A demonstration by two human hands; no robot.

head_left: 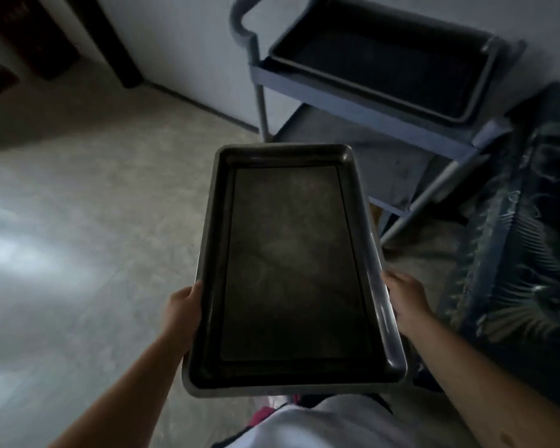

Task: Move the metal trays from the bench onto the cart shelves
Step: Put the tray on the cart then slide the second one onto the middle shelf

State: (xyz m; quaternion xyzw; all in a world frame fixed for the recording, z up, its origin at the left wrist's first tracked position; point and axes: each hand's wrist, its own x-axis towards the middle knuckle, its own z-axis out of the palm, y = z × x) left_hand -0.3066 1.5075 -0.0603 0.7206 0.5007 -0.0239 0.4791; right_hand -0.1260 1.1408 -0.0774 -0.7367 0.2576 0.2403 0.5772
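Head view, dim and slightly blurred: a person carries a dark rectangular metal tray [291, 266] above a speckled floor [88, 221], its long axis pointing away from the body. The left hand [181, 315] clasps the tray's left rim and the right hand [404, 299] its right rim; most of the fingers are hidden beneath the metal. The tray is shallow, with rounded corners and a raised lip, and holds nothing. Ahead stands a grey cart [362, 101], its lower legs cut off behind the carried tray. A second tray [382, 59], also empty, lies on the cart's top shelf. At right, a dark patterned fabric [518, 221] is too murky to identify.
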